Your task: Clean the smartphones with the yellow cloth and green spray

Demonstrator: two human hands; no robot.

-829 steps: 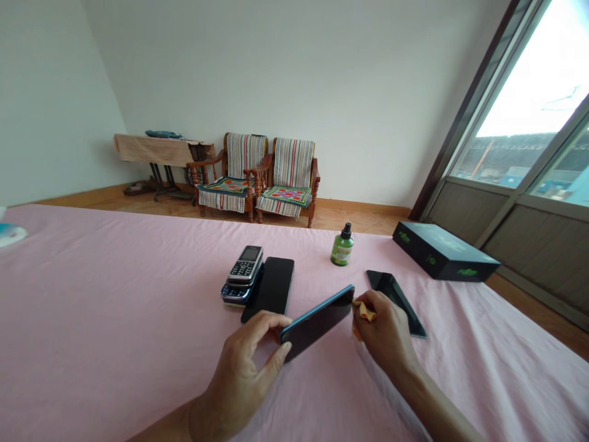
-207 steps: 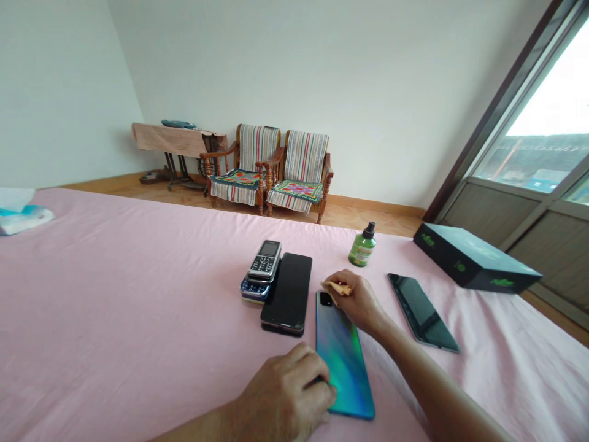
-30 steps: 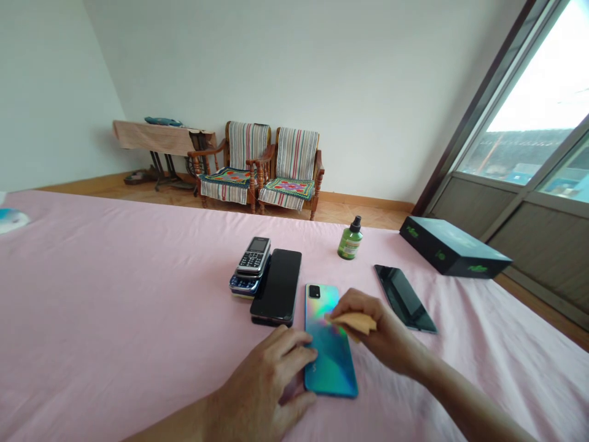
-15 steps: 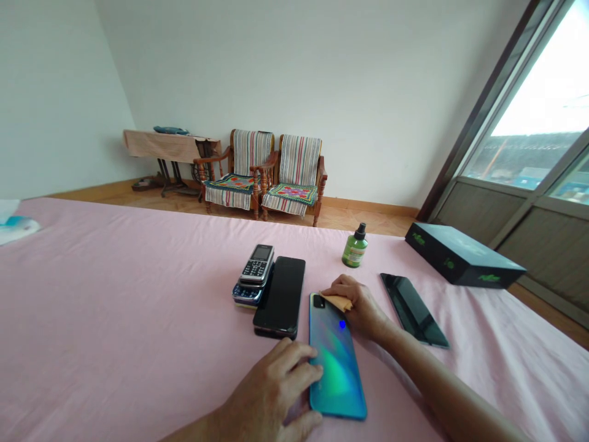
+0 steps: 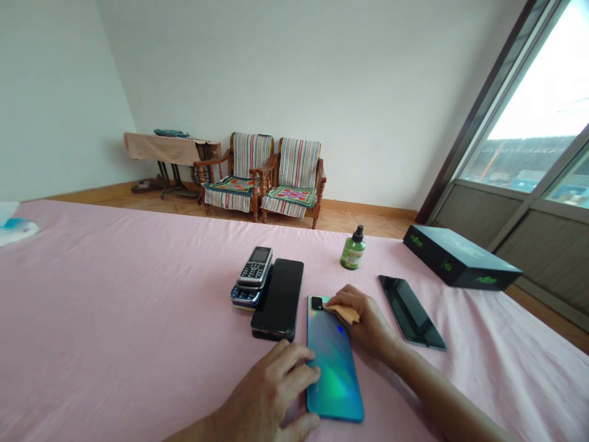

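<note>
A smartphone (image 5: 334, 374) with a shiny blue-green back lies face down on the pink cloth, its camera block at the far left corner. My right hand (image 5: 365, 316) pinches a folded yellow cleaning cloth (image 5: 344, 314) against the phone's back, just right of the camera block. At the phone's left edge, my left hand (image 5: 278, 387) rests its spread fingertips, with the thumb lower down near the bottom left corner. Left of this phone lies a black smartphone (image 5: 279, 298), which looks stacked on another. A silver keypad phone (image 5: 256, 266) sits on a blue keypad phone (image 5: 245, 295).
Beyond my right hand stands a green spray bottle (image 5: 353, 248). A dark-screened phone (image 5: 411, 313) lies right of it, before a black box (image 5: 460, 256). A tissue pack (image 5: 17, 231) is at the far left. Two wooden chairs (image 5: 292, 196) stand beyond the bed-like pink surface.
My right hand has slid the cloth slightly toward me and to the right, baring more of the camera corner. My left hand keeps its place on the phone's edge.
</note>
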